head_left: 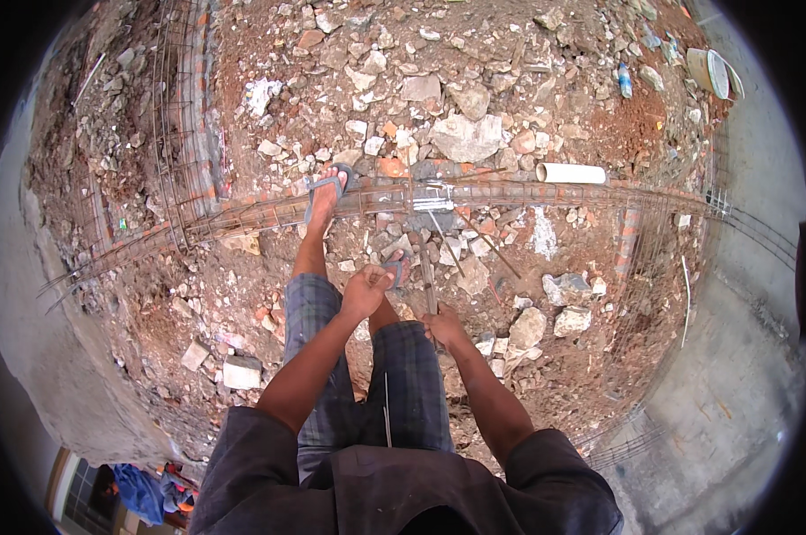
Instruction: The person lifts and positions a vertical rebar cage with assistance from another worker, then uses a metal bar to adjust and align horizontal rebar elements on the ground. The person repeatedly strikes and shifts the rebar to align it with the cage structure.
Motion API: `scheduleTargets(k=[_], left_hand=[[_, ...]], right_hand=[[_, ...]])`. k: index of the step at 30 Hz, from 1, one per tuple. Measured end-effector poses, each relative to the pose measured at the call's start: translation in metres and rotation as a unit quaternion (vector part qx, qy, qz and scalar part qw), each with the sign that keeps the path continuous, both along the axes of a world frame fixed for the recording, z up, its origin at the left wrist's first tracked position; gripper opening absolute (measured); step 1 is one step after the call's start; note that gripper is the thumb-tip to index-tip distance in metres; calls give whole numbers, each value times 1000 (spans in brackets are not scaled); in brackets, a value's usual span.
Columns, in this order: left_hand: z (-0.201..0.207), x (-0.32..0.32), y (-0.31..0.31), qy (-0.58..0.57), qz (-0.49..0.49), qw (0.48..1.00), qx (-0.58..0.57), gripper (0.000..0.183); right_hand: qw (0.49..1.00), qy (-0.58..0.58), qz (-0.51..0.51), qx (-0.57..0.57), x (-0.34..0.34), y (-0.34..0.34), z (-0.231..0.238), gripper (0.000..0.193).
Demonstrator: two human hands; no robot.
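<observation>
My right hand [443,325] is wrapped round the near end of a long, narrow brownish bar [426,272], which points away from me toward the rebar cage [501,190]. Its exact kind is hard to make out. Over my left knee, my left hand [367,290] is closed, and whatever lies in its fingers cannot be told. Beyond both hands, the steel cage crosses the rubble from side to side. Pale rods [432,204] lie at its middle, where several thin steel bars [489,243] stick out toward me.
My sandalled left foot [324,196] is at the cage; the other sandal [396,267] rests among stones. A white pipe [571,173] lies on the cage. Broken concrete [467,138] covers the ground. A bucket [708,73] and plastic bottle [625,80] are at the far right.
</observation>
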State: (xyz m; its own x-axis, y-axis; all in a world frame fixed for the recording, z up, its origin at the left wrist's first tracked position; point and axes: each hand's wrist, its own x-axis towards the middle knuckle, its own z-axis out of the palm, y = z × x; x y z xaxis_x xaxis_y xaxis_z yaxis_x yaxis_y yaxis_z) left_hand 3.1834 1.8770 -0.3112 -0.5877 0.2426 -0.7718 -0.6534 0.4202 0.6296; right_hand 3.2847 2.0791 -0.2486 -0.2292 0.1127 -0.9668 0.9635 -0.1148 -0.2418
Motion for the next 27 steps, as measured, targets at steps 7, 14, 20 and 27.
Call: scheduleTargets(k=[7, 14, 20, 27], left_hand=[[-3, 15, 3, 21, -53, 997, -43, 25], [-23, -4, 16, 3, 28, 998, 57, 36], [-37, -37, 34, 7, -107, 994, -16, 42], [-15, -88, 16, -53, -156, 986, -19, 47]], right_hand=[[929, 183, 270, 173, 6, 19, -29, 46], [920, 111, 303, 224, -55, -3, -13, 54], [941, 189, 219, 175, -90, 1, -44, 59], [961, 109, 187, 173, -102, 9, -79, 61]])
